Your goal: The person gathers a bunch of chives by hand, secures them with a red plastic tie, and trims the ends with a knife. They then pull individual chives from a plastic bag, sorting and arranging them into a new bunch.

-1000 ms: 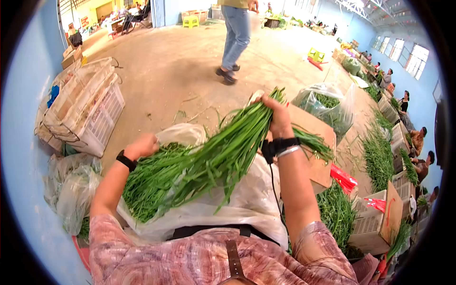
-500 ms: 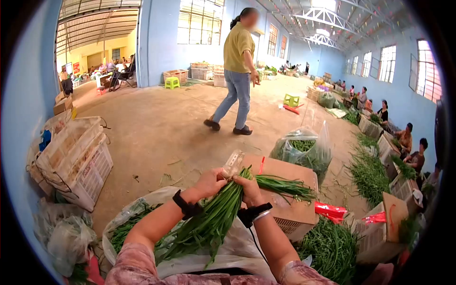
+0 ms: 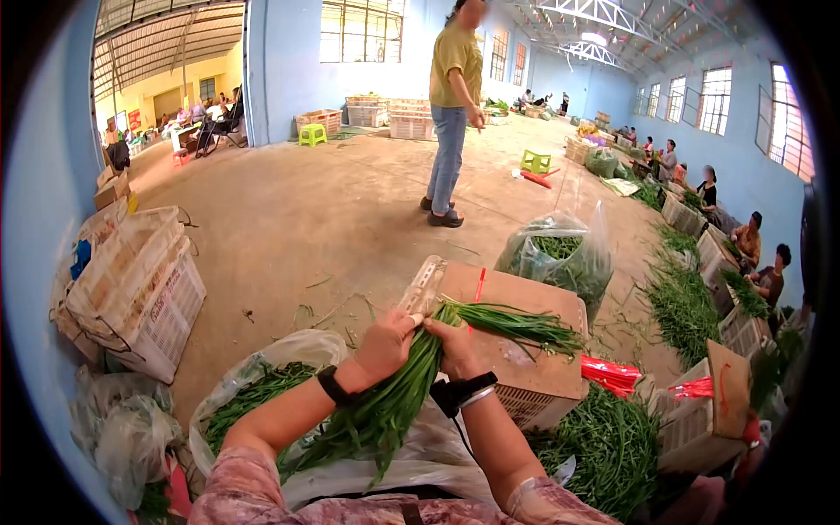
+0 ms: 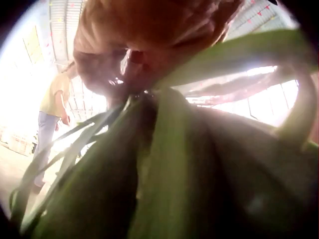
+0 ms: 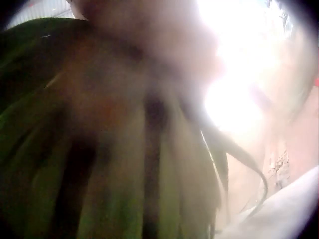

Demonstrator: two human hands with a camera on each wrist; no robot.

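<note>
A bunch of long, flat green garlic chives (image 3: 385, 429) hangs leaf-down between my forearms, over the plastic sack. My right hand (image 3: 456, 348) grips it close to the stem ends. Right beside it, my left hand (image 3: 385, 348) has curled fingers pinching at the same end, and the two thumbs nearly meet. Blades fan out below the left fingers (image 4: 149, 45) in the left wrist view; the right wrist view is blurred by leaves (image 5: 114, 189) close to the lens. A smaller chive bunch (image 3: 525, 324) lies on the cardboard (image 3: 503, 289) just right of my hands.
An open plastic sack (image 3: 219, 411) of chives stands front left. A pale plastic strip (image 3: 423, 282) lies at the cardboard's edge, red ties (image 3: 611, 376) at its right. Crates (image 3: 144, 289) stand left, a filled bag (image 3: 560, 254) beyond. A person (image 3: 451, 114) stands ahead.
The right hand has brought the bunch from above the sack to beside the cardboard. My left hand has left the sack and joined it at the stem ends. The view has tilted up.
</note>
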